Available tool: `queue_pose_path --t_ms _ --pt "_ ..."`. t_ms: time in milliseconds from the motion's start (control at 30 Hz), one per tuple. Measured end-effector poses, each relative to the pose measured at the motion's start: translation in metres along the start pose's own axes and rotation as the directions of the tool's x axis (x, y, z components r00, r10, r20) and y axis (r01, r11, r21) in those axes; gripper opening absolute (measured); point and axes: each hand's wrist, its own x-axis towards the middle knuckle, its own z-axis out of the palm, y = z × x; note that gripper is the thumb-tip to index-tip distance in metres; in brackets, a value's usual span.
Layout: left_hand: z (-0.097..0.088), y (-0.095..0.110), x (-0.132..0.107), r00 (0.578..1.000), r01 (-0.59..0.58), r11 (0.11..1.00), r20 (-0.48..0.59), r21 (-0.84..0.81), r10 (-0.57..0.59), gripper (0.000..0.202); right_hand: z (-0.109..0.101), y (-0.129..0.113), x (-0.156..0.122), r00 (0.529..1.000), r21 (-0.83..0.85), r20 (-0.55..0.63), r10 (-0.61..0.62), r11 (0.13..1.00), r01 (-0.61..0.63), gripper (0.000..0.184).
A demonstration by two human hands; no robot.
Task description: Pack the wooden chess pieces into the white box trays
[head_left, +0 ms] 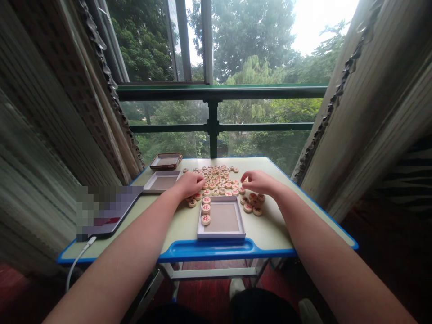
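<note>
Many round wooden xiangqi pieces (pixel 221 185) with red or dark characters lie spread face up over the middle of the table. In front of them stands a shallow open box tray (pixel 242 218) holding a column of three red pieces (pixel 205 209) along its left side. My left hand (pixel 191 182) rests at the left edge of the spread, fingers curled inward; what they hold, if anything, is hidden. At the right edge my right hand (pixel 259 182) has its fingers bent toward the thumb, with a small pale patch between them. Below it sits a small heap of pieces (pixel 252 204).
A pale box lid (pixel 162 182) and a brown-rimmed tray (pixel 166 160) lie at the back left. A dark laptop-like device (pixel 118 211) with a white cable (pixel 81 249) covers the left side. The table's blue edge (pixel 209 254) has a groove in front. Behind stands a green railing (pixel 219 92).
</note>
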Motion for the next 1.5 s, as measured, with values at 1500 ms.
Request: queue_pose_path --t_ms 1500 --pt "-0.005 0.004 0.001 0.995 -0.100 0.993 -0.022 0.068 0.101 0.036 0.039 -0.082 -0.047 0.746 0.023 -0.061 -0.663 0.746 0.665 0.016"
